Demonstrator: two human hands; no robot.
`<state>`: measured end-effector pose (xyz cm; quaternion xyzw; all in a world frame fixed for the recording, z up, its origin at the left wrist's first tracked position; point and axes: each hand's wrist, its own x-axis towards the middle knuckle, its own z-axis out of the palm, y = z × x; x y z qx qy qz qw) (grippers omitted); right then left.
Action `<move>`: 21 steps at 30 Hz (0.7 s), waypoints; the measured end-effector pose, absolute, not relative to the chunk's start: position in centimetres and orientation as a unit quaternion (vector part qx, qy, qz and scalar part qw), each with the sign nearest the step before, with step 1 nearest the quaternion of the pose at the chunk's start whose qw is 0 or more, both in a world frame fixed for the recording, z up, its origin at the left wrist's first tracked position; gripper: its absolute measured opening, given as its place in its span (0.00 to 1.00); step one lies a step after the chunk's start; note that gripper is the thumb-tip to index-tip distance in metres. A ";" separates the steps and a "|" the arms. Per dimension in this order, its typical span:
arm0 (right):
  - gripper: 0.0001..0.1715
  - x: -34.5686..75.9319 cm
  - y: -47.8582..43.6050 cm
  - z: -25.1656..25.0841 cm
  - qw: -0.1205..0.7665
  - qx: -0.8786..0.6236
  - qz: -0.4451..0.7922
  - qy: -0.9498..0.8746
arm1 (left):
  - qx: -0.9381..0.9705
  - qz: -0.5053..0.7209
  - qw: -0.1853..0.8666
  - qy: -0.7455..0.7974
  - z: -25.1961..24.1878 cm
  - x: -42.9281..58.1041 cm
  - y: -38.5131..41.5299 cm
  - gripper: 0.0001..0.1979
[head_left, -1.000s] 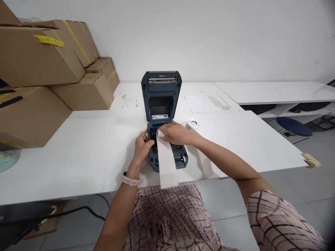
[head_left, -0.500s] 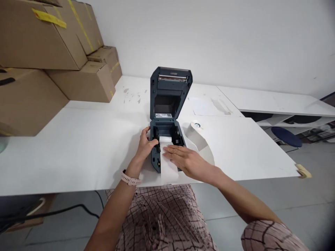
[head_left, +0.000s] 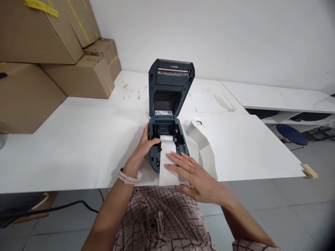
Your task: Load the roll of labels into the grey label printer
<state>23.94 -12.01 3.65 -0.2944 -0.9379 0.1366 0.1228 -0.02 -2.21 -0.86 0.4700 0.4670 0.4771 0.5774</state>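
Our right hand [head_left: 199, 176] presses flat, fingers spread, on the paper strip [head_left: 165, 164] running from the open printer [head_left: 170, 90], whose left wall our left hand [head_left: 144, 146] grips.

White room, white tables, boxes to one side.
A plain white wall [head_left: 235, 35] rose beyond the left hand [head_left: 142, 148] and the right hand [head_left: 199, 174]. Far left of the left hand, brown boxes [head_left: 39, 69] with yellow tape were stacked on the white table [head_left: 78, 139]. Well right of the right hand, a lower white desk [head_left: 274, 99] ran along the wall, with a blue stool [head_left: 291, 134] by it. A tape roll [head_left: 310, 170] sat at the table's far right corner. The grey floor [head_left: 261, 209] lay below the hands, with a black cable [head_left: 65, 209] to the left. The light was even.
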 end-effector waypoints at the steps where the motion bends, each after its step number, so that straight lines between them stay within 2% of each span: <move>1: 0.38 23.7 -12.2 3.0 0.139 -0.307 0.126 -0.933 | 0.472 0.477 0.577 0.466 -0.9 0.0 -2.2 0.48; 9: 0.29 22.6 -11.9 0.4 0.296 -0.331 0.083 -0.892 | 0.482 0.462 0.579 0.468 -1.3 -0.3 -2.1 0.48; 16: 0.30 24.3 -11.7 0.5 0.264 -0.316 0.139 -0.901 | 0.465 0.462 0.588 0.474 -0.8 -0.1 -2.2 0.50; 19: 0.28 24.4 -12.0 0.8 0.233 -0.321 0.166 -0.903 | 0.461 0.461 0.595 0.469 -0.5 0.0 -2.3 0.51; 21: 0.36 24.8 -12.2 1.9 0.185 -0.309 0.193 -0.913 | 0.464 0.461 0.597 0.464 -0.4 0.0 -2.3 0.51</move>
